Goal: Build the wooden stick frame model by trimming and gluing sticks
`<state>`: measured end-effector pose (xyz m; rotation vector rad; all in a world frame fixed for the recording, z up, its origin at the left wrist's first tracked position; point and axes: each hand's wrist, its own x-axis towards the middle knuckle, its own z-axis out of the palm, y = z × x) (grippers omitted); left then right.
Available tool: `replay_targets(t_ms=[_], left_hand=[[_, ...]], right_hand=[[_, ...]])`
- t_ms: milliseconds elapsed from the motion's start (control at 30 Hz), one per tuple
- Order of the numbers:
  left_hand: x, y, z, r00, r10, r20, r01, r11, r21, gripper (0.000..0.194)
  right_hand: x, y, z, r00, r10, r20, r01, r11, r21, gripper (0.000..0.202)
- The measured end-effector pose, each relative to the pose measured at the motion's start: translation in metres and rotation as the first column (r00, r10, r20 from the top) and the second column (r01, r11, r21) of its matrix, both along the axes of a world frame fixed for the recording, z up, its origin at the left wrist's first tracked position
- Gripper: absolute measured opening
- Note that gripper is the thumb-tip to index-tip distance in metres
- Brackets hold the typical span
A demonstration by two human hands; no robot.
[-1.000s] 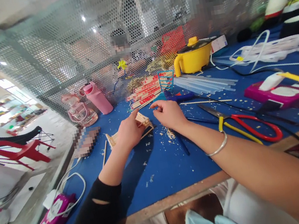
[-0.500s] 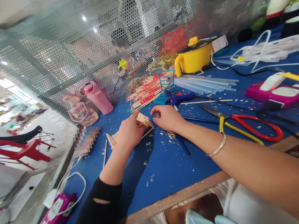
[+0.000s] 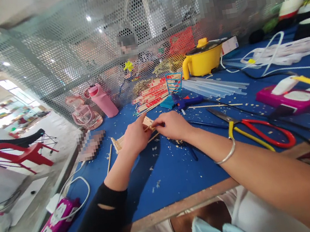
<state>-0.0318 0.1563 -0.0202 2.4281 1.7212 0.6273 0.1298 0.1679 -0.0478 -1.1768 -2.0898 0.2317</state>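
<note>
A small frame of pale wooden sticks (image 3: 118, 143) is over the blue tabletop. My left hand (image 3: 136, 135) is closed around its middle and hides much of it. My right hand (image 3: 173, 125) pinches at the frame's right end, where thumb and forefinger meet the wood; what lies between those fingertips is too small to make out clearly. Behind my right hand lies a blue glue gun (image 3: 186, 100). One loose stick (image 3: 109, 158) rests to the left of the frame. Wood crumbs are scattered under and around my right hand.
Scissors (image 3: 230, 120) with red and yellow handles lie to the right, beside a purple power strip (image 3: 281, 101). Behind are red-marked sticks (image 3: 151, 94), clear glue sticks (image 3: 216, 87) and a yellow pot (image 3: 204, 61). A pink bottle (image 3: 104, 101) stands before the mesh panel (image 3: 78, 57).
My right hand has moved left, from just beside the wooden frame to its right end, and its fingertips have closed there. My left hand keeps its hold.
</note>
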Motion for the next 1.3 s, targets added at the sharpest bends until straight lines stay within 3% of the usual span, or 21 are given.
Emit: replay_targets(t_ms=[133, 267, 400, 567, 633, 700, 867, 967, 1033, 1200, 1300], left_hand=[[0.001, 0.0, -0.001, 1.0, 0.005, -0.002, -0.005, 1.0, 0.004, 0.066], [-0.003, 0.0, 0.002, 0.999, -0.023, 0.025, 0.023, 0.999, -0.028, 0.069], [-0.029, -0.003, 0.016, 0.97, -0.064, 0.235, 0.096, 0.987, -0.128, 0.07], [-0.073, -0.013, 0.021, 0.778, 0.045, 0.627, -0.054, 0.999, -0.006, 0.054], [-0.083, -0.015, 0.015, 0.707, 0.047, 0.705, -0.129, 0.99, 0.064, 0.048], [-0.087, -0.017, 0.008, 0.693, 0.052, 0.719, -0.182, 0.978, 0.104, 0.042], [-0.078, -0.027, 0.003, 0.809, 0.096, 0.58, -0.227, 0.961, 0.158, 0.037], [-0.072, -0.036, 0.005, 0.941, 0.042, 0.334, -0.087, 0.989, 0.119, 0.042], [-0.069, -0.039, 0.004, 0.991, -0.005, 0.136, -0.001, 0.999, 0.048, 0.048], [-0.066, -0.037, -0.004, 0.996, 0.028, -0.079, -0.027, 1.0, 0.014, 0.05], [-0.064, -0.041, -0.002, 0.995, 0.033, -0.095, -0.02, 0.99, 0.14, 0.053]], right_hand=[[-0.001, -0.004, 0.0, 0.983, -0.007, 0.184, -0.004, 0.998, 0.061, 0.033], [-0.002, -0.005, 0.0, 0.972, -0.023, 0.235, 0.004, 0.997, 0.08, 0.034], [-0.002, -0.005, 0.001, 0.973, -0.034, 0.226, 0.019, 0.998, 0.067, 0.03], [-0.004, -0.006, 0.001, 0.976, -0.017, 0.216, 0.002, 0.998, 0.068, 0.029], [-0.005, -0.006, 0.001, 0.979, -0.012, 0.203, -0.001, 0.998, 0.066, 0.026], [-0.008, -0.007, 0.0, 0.983, -0.016, 0.182, 0.005, 0.998, 0.062, 0.024], [-0.016, -0.006, -0.005, 0.991, -0.065, 0.117, 0.059, 0.997, 0.056, 0.021], [-0.019, -0.007, -0.006, 0.995, -0.062, 0.08, 0.059, 0.998, 0.037, 0.019], [-0.018, -0.007, -0.005, 0.998, -0.046, 0.043, 0.046, 0.999, 0.011, 0.018], [-0.007, -0.004, 0.006, 0.995, -0.06, -0.082, 0.053, 0.995, -0.081, 0.024], [0.003, -0.006, 0.018, 0.994, -0.046, -0.096, 0.034, 0.991, -0.127, 0.029]])
